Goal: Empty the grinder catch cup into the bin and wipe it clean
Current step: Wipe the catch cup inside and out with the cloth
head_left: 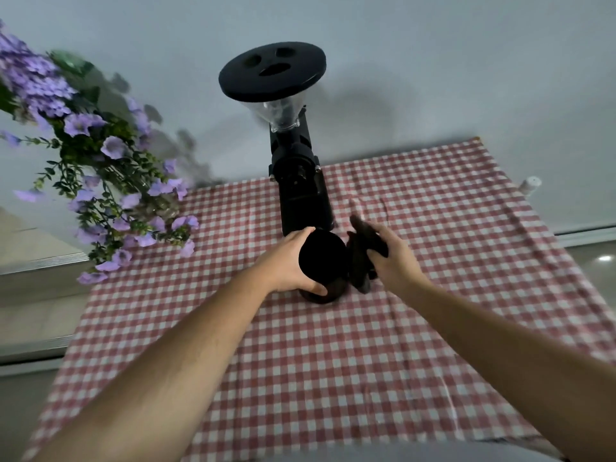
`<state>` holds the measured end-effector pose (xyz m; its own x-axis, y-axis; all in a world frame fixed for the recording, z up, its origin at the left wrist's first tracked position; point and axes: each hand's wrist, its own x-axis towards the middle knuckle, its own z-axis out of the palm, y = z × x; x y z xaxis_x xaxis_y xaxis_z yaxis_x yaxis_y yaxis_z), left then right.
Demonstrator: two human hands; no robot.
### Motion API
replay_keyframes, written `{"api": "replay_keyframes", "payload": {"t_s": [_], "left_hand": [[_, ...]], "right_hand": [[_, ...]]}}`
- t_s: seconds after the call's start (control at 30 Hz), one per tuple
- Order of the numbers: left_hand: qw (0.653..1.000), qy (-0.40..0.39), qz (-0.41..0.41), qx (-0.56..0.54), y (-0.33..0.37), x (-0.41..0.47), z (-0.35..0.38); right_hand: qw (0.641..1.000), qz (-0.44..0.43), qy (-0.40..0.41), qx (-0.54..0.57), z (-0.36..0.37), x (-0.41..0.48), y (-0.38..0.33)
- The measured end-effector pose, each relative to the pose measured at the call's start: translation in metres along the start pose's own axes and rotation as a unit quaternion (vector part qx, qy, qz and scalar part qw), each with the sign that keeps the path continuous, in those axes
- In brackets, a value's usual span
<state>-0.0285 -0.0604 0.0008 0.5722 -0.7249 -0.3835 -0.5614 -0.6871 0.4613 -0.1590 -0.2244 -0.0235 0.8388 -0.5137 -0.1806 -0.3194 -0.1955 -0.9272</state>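
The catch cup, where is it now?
In the head view, the catch cup is at centre, held by the left hand, before the grinder.

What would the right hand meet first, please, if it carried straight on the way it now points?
Probably the grinder: the right hand, clutching a dark cloth, points up and leftward toward its base, though depth is unclear.

cup interior pure black, contents unreadable; flowers motion-blurred, cut off at left edge.
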Motion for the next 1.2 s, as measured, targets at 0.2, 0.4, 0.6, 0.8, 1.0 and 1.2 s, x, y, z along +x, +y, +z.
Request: {"api": "replay_keyframes", "payload": {"t_s": [0.2, 0.4, 0.6, 0.8, 1.0, 1.2], "left_hand": [[0.998, -0.044, -0.033, -0.034, -0.007, 0.006, -0.002], [0.990, -0.067, -0.051, -0.110, -0.001, 0.009, -0.004], [0.985, 0.069, -0.087, -0.129, 0.012, 0.008, 0.031], [0.986, -0.101, -0.047, -0.123, 0.002, 0.010, 0.004], [0.988, -0.030, -0.096, -0.120, 0.022, 0.014, 0.014], [0.992, -0.100, -0.061, -0.053, 0.008, 0.017, 0.005]], "right_hand": [[0.997, 0.014, -0.058, -0.049, 0.035, -0.033, 0.029], [1.000, 0.005, -0.016, 0.006, 0.012, -0.003, 0.003], [0.993, -0.004, -0.066, -0.097, 0.029, -0.016, 0.025], [0.986, -0.022, -0.095, -0.132, 0.006, -0.010, 0.030], [0.998, -0.019, -0.027, -0.058, 0.023, 0.002, 0.013], [0.968, -0.017, -0.167, -0.188, 0.011, -0.034, 0.046]]}}
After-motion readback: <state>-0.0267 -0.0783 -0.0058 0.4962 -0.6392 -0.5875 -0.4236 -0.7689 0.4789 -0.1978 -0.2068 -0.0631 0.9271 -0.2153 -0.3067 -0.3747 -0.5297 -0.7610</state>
